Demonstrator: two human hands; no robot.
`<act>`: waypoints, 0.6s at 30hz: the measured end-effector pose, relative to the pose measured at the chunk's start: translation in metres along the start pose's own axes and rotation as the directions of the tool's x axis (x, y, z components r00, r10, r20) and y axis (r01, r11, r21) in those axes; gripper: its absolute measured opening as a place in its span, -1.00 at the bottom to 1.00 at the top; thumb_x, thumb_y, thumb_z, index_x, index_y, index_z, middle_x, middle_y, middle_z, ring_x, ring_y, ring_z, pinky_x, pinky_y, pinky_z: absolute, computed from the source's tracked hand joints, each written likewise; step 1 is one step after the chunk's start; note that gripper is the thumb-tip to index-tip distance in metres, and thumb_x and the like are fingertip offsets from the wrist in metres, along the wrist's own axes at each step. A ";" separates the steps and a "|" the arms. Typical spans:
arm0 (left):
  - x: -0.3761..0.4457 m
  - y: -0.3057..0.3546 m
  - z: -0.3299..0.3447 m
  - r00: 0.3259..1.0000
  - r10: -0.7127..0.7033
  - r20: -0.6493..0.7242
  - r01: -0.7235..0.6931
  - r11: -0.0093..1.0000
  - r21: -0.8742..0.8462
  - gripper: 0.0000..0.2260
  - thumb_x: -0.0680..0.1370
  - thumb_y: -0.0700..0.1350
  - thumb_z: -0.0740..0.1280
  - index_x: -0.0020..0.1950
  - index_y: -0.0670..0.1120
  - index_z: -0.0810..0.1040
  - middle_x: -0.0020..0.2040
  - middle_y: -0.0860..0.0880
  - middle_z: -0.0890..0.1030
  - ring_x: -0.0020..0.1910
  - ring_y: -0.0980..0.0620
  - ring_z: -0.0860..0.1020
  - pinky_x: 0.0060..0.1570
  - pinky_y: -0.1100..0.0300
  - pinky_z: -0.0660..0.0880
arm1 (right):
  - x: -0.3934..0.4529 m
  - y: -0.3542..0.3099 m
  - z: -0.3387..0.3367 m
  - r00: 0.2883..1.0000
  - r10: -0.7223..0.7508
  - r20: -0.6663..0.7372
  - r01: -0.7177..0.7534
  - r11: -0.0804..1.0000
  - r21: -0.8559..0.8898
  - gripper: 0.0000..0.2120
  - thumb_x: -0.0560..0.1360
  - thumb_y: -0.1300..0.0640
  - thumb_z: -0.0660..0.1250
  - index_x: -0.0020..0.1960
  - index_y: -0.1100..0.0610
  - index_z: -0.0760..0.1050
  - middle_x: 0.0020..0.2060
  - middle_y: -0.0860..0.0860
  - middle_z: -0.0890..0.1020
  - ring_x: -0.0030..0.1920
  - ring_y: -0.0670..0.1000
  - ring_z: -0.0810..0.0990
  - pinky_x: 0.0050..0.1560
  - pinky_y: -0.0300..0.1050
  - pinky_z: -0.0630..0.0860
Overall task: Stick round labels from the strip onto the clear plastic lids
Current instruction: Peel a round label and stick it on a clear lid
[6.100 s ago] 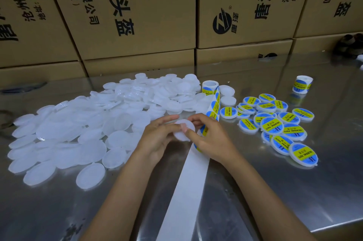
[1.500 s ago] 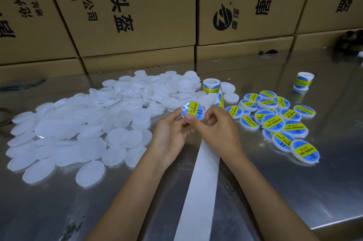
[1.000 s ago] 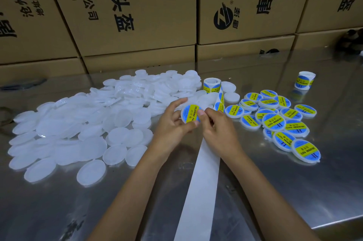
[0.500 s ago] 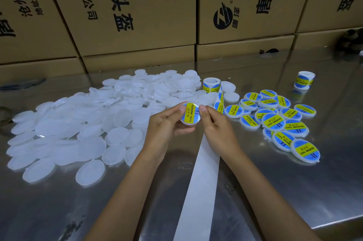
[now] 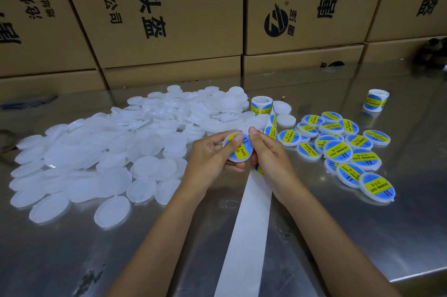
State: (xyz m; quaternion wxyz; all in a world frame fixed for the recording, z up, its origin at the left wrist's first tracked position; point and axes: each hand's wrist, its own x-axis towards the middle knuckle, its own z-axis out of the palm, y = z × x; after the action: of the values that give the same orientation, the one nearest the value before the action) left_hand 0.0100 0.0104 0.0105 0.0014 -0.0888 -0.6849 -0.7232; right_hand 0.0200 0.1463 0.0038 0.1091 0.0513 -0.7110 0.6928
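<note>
- The left hand (image 5: 212, 154) holds one clear lid (image 5: 237, 149) above the worktop (image 5: 338, 236), its grip pinching the lid with the thumb laid across the face and the fingers curled behind; a round blue and yellow label (image 5: 239, 150) already sits on that face
- The right hand (image 5: 268, 154) is at the lid's right edge, thumb tip touching the rim and fingers curled under; its grip looks to be pinching the lid too, and whether it also holds the strip passing beneath it I cannot tell
- The label strip (image 5: 271, 127) runs from a small roll (image 5: 261, 105) down behind the right hand; the bare white backing (image 5: 246, 236) trails toward the near edge of the worktop
- Plain lids (image 5: 101, 156) lie in a loose, overlapping heap to the left; labelled lids (image 5: 343, 149) lie grouped to the right; a second roll (image 5: 376, 100) stands well apart at the far right; cardboard boxes (image 5: 169, 18) are stacked behind
- Judged as handling: the lid looks light, thin and smooth, likely to flex and slip; best taken by the rim with support behind while the thumb presses the label flat
- The label is probably limp and tacky; best lifted by an edge so it does not crease or fold onto itself
</note>
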 end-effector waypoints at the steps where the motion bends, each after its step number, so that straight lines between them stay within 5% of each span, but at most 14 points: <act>1: 0.000 0.000 0.000 1.000 -0.004 -0.017 0.004 1.000 -0.003 -0.94 0.57 -0.04 0.44 0.00 0.05 0.71 -0.18 -0.04 0.74 -0.27 -0.09 0.72 -0.33 0.21 0.63 | -0.001 -0.001 0.000 1.000 0.001 0.001 -0.001 1.000 -0.005 -0.49 0.68 -0.03 0.14 -0.41 -0.20 0.57 -0.54 -0.24 0.48 -0.46 -0.25 0.44 -0.38 -0.46 0.32; 7: -0.001 0.002 0.001 0.998 -0.046 -0.031 0.047 0.998 0.035 -0.66 0.62 0.15 0.29 0.01 -0.06 0.73 -0.19 -0.10 0.74 -0.26 -0.12 0.72 -0.27 0.15 0.65 | -0.001 -0.002 0.000 1.000 0.029 -0.006 -0.029 0.999 0.025 -0.49 0.68 -0.03 0.14 -0.42 -0.18 0.56 -0.55 -0.23 0.47 -0.48 -0.25 0.44 -0.40 -0.47 0.33; 13: -0.001 -0.002 0.002 0.999 0.042 0.025 -0.046 0.980 0.195 -0.82 0.46 0.09 0.53 -0.05 0.04 0.65 -0.33 -0.02 0.69 -0.45 0.04 0.57 -0.39 0.21 0.56 | 0.003 -0.002 -0.001 0.985 0.175 -0.008 -0.173 0.979 0.108 -0.54 0.63 -0.11 0.23 -0.43 -0.04 0.48 -0.53 -0.04 0.30 -0.48 -0.07 0.27 -0.41 -0.20 0.27; 18: -0.001 -0.004 0.001 0.989 0.141 -0.040 -0.120 0.936 0.331 -0.76 0.54 0.19 0.40 -0.11 0.03 0.66 -0.41 0.08 0.61 -0.52 0.15 0.51 -0.53 0.25 0.43 | 0.006 -0.001 0.000 0.965 0.260 0.034 -0.262 0.956 0.131 -0.56 0.63 -0.17 0.19 -0.27 0.11 0.47 -0.56 0.02 0.26 -0.51 -0.01 0.27 -0.44 -0.15 0.30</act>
State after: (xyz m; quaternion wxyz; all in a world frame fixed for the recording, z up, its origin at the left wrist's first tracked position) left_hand 0.0108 0.0120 0.0066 0.0858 -0.1099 -0.7878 -0.6000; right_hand 0.0140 0.1463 0.0062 0.0074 -0.0300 -0.6640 0.7470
